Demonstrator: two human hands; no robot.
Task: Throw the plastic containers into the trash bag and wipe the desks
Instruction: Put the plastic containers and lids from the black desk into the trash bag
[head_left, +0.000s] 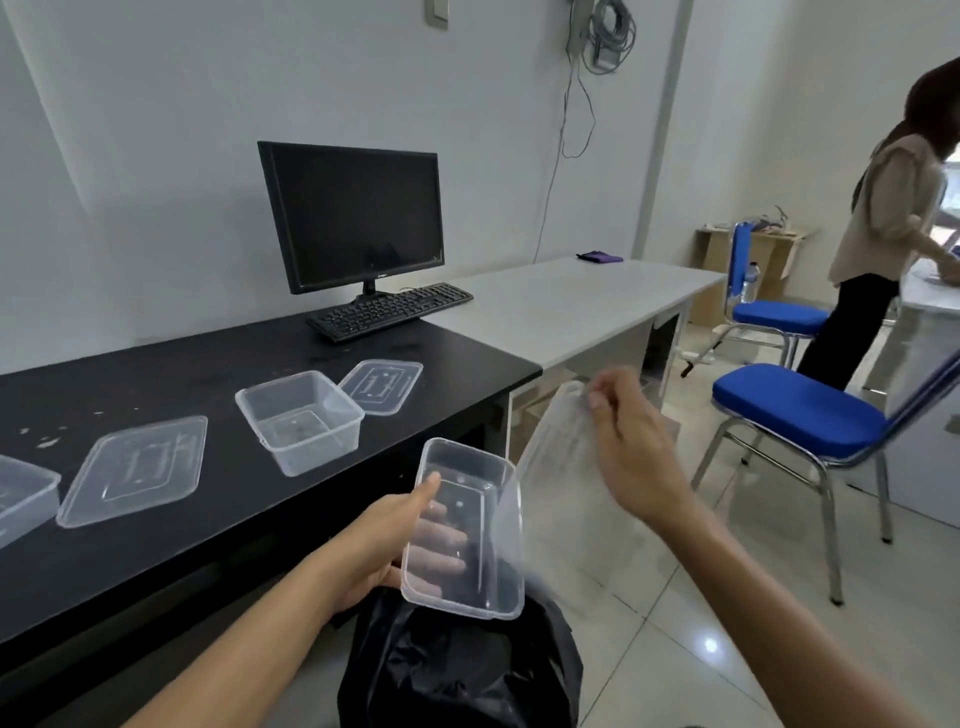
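Lowest and nearest, a black trash bag (457, 670) sits crumpled on the floor just below the person's forearms. Right above it, the left hand (384, 540) grips a clear plastic container (462, 530). The thumb is on the upper rim, the fingers are curled underneath and show through the plastic, and the tub is tilted with its open side facing up. Beside it, the right hand (634, 447) pinches the top edge of a clear lid (556, 467) between thumb and fingertips (the lid is blurred, so its outline is hard to follow). The lid hangs down over the tiled floor.

Beyond, on the black desk (208, 545), lie a flat lid (135, 470), an empty open container (298, 421) and a second lid (382, 385) just behind it. Another container (21, 499) is cut off at the left edge. Pale specks (47, 441) dot the desk there.

Farther back are a keyboard (389, 310) and a dark monitor (353, 215). A white desk (561, 306) adjoins on the right, with a purple cloth (600, 256) at its far end. Two blue chairs (795, 421) and another person (893, 234) are beyond.
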